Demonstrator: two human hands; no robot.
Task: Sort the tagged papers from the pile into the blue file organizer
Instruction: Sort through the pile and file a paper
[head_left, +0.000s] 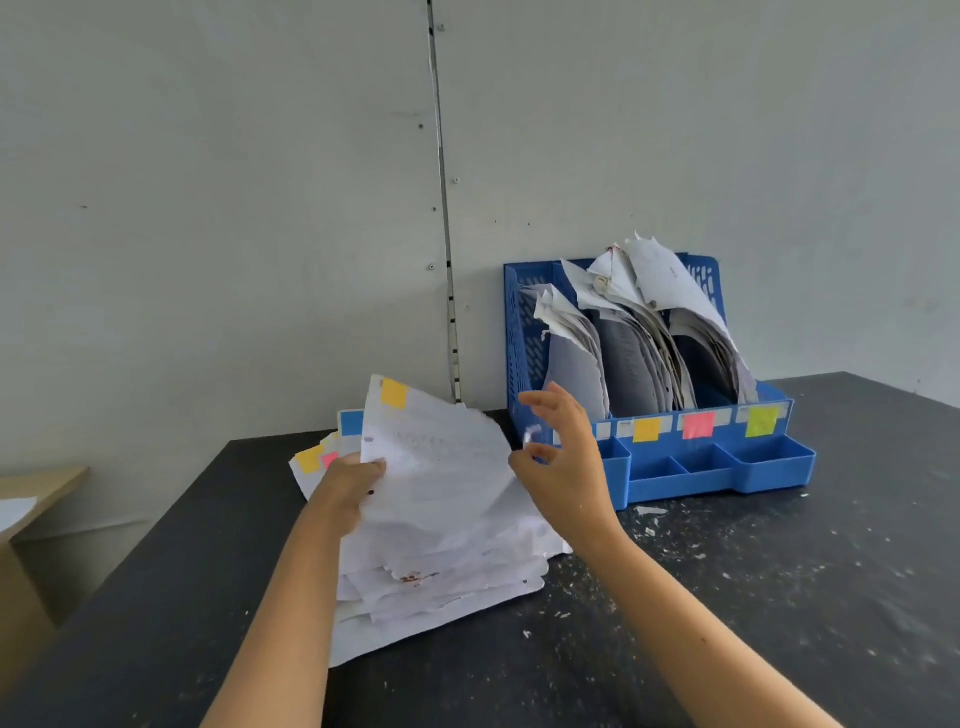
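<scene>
The left hand (353, 480) grasps a white sheet (436, 467) by its left edge, thumb on the face, and holds it raised and tilted above the pile of papers (441, 577). The sheet carries a yellow tag (394, 393) at its top left corner. The right hand (563, 457) hangs just beside the sheet's right edge, fingers loosely spread and curved, holding nothing that I can make out.

The pile lies on the black table (727, 597), left of the blue file organizer (717, 467). Blue, yellow and pink tags show at the pile's far left edge.

The organizer stands against the grey wall (208, 208), its upright slots stuffed with curled papers (639, 332). Its front rail bears yellow (647, 429), pink (697, 426) and green (761, 421) labels. Paper scraps (649, 512) litter the table.
</scene>
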